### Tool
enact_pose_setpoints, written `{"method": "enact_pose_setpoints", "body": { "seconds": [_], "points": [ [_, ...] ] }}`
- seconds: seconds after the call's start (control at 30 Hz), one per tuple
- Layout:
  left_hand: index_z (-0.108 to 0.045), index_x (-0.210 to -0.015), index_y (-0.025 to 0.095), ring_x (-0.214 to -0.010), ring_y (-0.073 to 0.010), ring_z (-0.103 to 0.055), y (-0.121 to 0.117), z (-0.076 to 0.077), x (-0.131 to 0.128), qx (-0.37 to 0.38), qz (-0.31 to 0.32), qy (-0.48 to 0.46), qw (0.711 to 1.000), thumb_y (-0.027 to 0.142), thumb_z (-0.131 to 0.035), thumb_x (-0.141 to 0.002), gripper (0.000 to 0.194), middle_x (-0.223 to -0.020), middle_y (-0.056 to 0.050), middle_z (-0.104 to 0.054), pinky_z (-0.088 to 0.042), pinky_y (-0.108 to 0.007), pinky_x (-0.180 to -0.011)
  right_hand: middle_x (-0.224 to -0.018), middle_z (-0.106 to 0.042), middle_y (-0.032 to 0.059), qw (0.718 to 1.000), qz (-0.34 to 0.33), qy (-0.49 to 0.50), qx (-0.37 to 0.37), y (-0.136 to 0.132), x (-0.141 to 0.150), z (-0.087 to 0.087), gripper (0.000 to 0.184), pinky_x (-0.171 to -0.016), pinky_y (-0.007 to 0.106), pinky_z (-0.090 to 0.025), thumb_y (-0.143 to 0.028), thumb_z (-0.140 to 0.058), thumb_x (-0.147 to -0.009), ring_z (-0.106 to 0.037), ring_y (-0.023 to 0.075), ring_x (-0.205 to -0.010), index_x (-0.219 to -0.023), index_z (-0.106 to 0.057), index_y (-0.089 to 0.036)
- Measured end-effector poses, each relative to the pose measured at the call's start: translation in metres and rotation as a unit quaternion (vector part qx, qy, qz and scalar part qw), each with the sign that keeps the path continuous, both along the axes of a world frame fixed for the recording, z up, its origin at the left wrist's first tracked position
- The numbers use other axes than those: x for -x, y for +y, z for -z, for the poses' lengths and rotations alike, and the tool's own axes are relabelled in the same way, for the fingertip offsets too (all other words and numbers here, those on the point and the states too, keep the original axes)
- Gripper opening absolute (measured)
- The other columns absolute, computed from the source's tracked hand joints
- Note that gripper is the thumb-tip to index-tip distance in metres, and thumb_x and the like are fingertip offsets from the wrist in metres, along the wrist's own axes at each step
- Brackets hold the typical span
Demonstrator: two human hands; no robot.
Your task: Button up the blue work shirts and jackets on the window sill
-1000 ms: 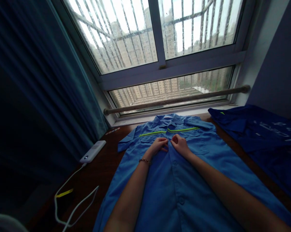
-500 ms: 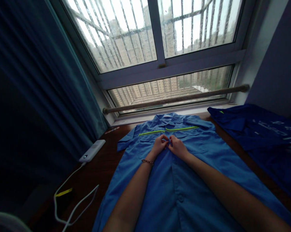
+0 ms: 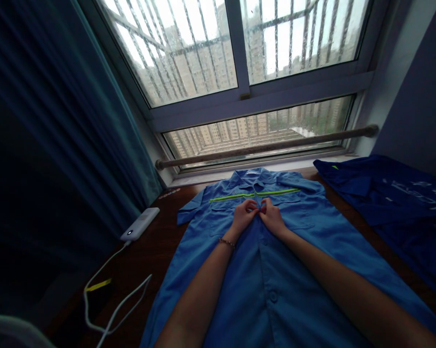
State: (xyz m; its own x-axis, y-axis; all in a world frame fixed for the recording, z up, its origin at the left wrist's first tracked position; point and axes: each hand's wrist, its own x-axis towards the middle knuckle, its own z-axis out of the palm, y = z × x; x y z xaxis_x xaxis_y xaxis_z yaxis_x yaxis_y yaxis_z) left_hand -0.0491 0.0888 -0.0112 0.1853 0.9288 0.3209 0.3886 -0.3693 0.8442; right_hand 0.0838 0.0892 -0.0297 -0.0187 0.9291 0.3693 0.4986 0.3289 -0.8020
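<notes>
A blue short-sleeved work shirt (image 3: 225, 290) with yellow-green stripes across the chest lies spread out, its collar toward the window. At its front opening, just below the stripes, my left hand (image 3: 244, 215) pinches the cloth between thumb and finger. My right hand (image 3: 272, 217) pinches the front edge right beside it, the fingertips of both hands almost touching. Whatever small part sits between the fingertips is hidden. Lower on the front a button (image 3: 273, 296) shows on the placket. A bracelet (image 3: 227, 242) circles my left wrist.
On the dark wooden surface (image 3: 163, 232) to the left lie a white power bank (image 3: 140, 224), a white cable (image 3: 112, 314) and a yellow strip (image 3: 99, 284). A darker blue garment (image 3: 380, 193) with white print lies at the right. Behind are a rail (image 3: 268, 147) and a barred window.
Both hands have shifted slightly, lifting the shirt's front edges a little between the fingertips. The camera view has moved slightly.
</notes>
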Motion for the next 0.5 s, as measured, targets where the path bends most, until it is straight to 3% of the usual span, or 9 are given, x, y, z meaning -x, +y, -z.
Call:
{"method": "enact_pose_setpoints", "body": {
  "seconds": [0.1, 0.17, 0.5],
  "points": [
    [-0.053, -0.097, 0.016, -0.076, -0.0135, -0.060, 0.008, 0.004, 0.008, 0.076, 0.074, -0.087, 0.990, 0.013, -0.064, -0.064, 0.034, -0.081, -0.004, -0.063, -0.045, -0.024, -0.071, -0.063, -0.058, -0.0023, 1.000, 0.016, 0.018, 0.009, 0.004, -0.002, 0.002, 0.032, -0.058, 0.023, -0.042, -0.009, -0.052, -0.062, -0.058, 0.0141, -0.060, -0.091, -0.045, -0.018],
    [-0.052, -0.098, 0.014, -0.075, -0.0132, -0.061, 0.012, 0.007, 0.010, 0.106, 0.088, -0.112, 0.984, 0.010, -0.066, -0.061, 0.039, -0.081, -0.004, -0.064, -0.046, -0.025, -0.072, -0.061, -0.058, -0.0028, 0.999, 0.024, 0.025, 0.016, 0.007, -0.003, 0.003, 0.030, -0.057, 0.022, -0.042, -0.009, -0.053, -0.061, -0.058, 0.0137, -0.059, -0.088, -0.045, -0.018],
    [-0.059, -0.076, 0.012, -0.061, -0.0107, -0.056, 0.010, 0.005, -0.002, 0.048, -0.053, 0.040, 0.997, 0.006, -0.064, -0.056, 0.021, -0.067, -0.001, -0.061, -0.042, -0.022, -0.060, -0.060, -0.058, -0.0024, 0.998, 0.046, 0.028, 0.024, 0.007, -0.002, 0.004, 0.022, -0.058, 0.023, -0.042, -0.011, -0.054, -0.061, -0.058, 0.0137, -0.058, -0.080, -0.046, -0.018]
  ]
}}
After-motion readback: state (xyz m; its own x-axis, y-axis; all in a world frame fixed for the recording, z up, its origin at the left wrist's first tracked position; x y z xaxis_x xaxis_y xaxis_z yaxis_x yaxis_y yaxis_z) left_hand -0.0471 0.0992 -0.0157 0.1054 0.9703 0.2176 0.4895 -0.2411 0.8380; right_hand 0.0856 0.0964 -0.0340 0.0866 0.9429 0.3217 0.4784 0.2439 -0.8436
